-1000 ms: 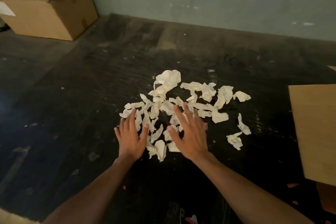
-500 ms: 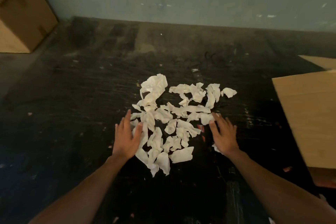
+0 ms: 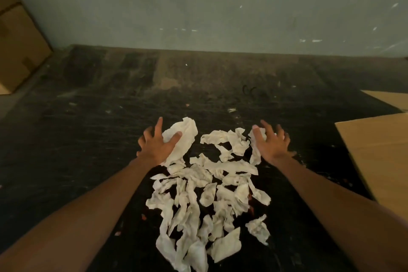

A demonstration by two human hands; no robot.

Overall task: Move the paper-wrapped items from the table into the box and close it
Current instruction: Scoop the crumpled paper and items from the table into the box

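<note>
A loose heap of several white paper-wrapped items [image 3: 205,194] lies on the dark table [image 3: 88,139], stretching from mid-frame toward me. My left hand [image 3: 157,144] rests at the heap's far left, fingers spread, thumb lying on the largest white piece [image 3: 185,137]. My right hand [image 3: 272,143] is at the heap's far right, fingers spread over a white piece [image 3: 256,139]. Neither hand is closed around anything. A cardboard box flap [image 3: 375,157] shows at the right edge; the box's inside is out of view.
Stacked cardboard boxes [image 3: 19,46] stand at the far left against the grey-green wall [image 3: 220,6]. Another cardboard flap [image 3: 388,97] pokes in at the right. Small scraps and scuffs dot the table top.
Both hands have moved from the heap's near sides up to its far corners. The view has shifted forward, so the heap now lies lower in the frame.
</note>
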